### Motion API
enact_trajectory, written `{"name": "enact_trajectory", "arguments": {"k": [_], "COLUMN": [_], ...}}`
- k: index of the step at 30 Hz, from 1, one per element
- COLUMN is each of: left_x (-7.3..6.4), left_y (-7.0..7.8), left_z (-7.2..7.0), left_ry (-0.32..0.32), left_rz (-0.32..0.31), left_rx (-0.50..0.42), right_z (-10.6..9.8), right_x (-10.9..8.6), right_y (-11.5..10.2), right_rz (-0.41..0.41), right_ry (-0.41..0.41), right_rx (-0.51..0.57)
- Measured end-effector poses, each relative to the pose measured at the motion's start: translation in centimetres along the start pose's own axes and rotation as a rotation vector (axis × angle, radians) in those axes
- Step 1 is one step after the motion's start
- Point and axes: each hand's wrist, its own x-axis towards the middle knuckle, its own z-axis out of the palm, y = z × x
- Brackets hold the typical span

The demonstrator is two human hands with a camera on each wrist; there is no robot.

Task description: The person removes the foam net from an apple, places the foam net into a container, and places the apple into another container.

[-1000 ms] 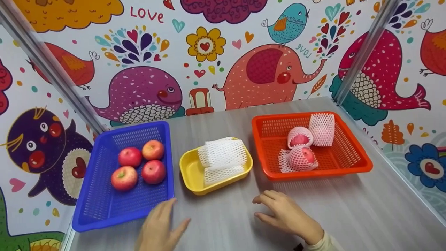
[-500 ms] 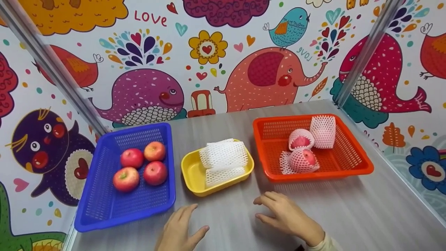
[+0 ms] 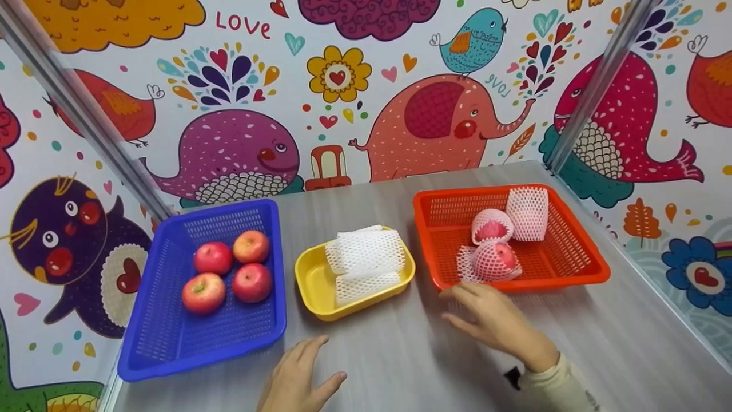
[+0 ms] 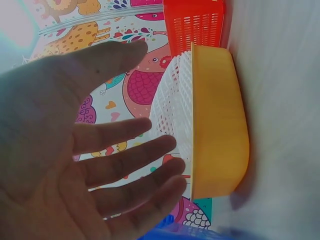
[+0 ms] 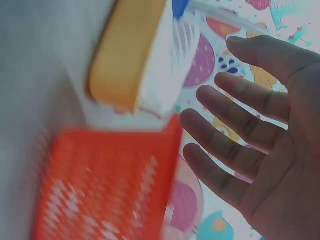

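The left hand (image 3: pixel 298 377), cut off below, and the right hand (image 3: pixel 494 321) hold nothing, fingers apart; the right has moved up to the red basket (image 3: pixel 560 282), contact unclear. Beyond, white foam nets (image 3: pixel 370 254) hide part of the yellow tray (image 3: pixel 316 281); netting partly covers the red basket's apples (image 3: pixel 505 255).

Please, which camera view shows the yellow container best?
The head view shows the yellow container best: you look down into it and see its bare left part and the white foam nets inside. The left wrist view shows mainly its outer side; the right wrist view shows part of it, blurred and cut off at the top.
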Motion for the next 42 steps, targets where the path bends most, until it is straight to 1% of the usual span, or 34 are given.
{"name": "enact_trajectory", "arguments": {"k": [2,4,6,10,12,14,16,18,23,26,28,30,34,38,42], "left_x": [0.0,-0.1,-0.1,-0.2,-0.3,-0.3,-0.2,-0.3,-0.3,-0.1,0.0,0.1,0.2,0.0,-0.2], "left_y": [0.0,-0.1,-0.2,-0.4,-0.5,-0.6,-0.6,-0.6,-0.7,-0.7,-0.7,-0.6,-0.5,-0.5,-0.6], "left_z": [0.0,0.1,0.1,0.2,0.3,0.2,0.2,0.2,0.2,0.1,0.1,0.1,0.1,0.1,0.2], "left_ry": [-0.015,-0.021,-0.026,-0.049,-0.063,-0.082,-0.104,-0.12,-0.145,-0.179,-0.198,-0.209,-0.206,-0.212,-0.216], "left_rz": [-0.014,-0.018,-0.024,-0.026,-0.031,-0.037,-0.046,-0.045,-0.033,-0.065,-0.089,-0.108,-0.112,-0.115,-0.114], "left_rx": [-0.003,-0.005,-0.009,-0.009,-0.012,-0.014,-0.018,-0.018,-0.012,-0.03,-0.043,-0.049,-0.051,-0.053,-0.051], "right_z": [-1.3,-2.6,-3.7,-5.2,-5.5,-5.3,-4.8,-4.1,-2.3,-1.7,-1.5,-1.4,-1.5,-1.8,-2.1], "right_x": [0.6,1.1,1.5,1.7,1.6,1.5,1.5,1.4,1.2,1.2,1.2,1.3,1.6,1.5,1.2], "right_y": [1.2,2.7,4.4,7.9,9.5,10.9,12.1,13.1,14.5,14.9,15.0,15.2,15.4,15.3,14.5], "right_rz": [0.053,0.123,0.211,0.4,0.492,0.581,0.649,0.697,0.748,0.764,0.768,0.763,0.744,0.724,0.678], "right_ry": [-0.037,-0.085,-0.14,-0.285,-0.357,-0.411,-0.449,-0.474,-0.532,-0.554,-0.553,-0.538,-0.502,-0.464,-0.396], "right_rx": [-0.036,-0.065,-0.101,-0.14,-0.141,-0.121,-0.106,-0.08,-0.027,0.021,0.063,0.101,0.147,0.175,0.18]}}
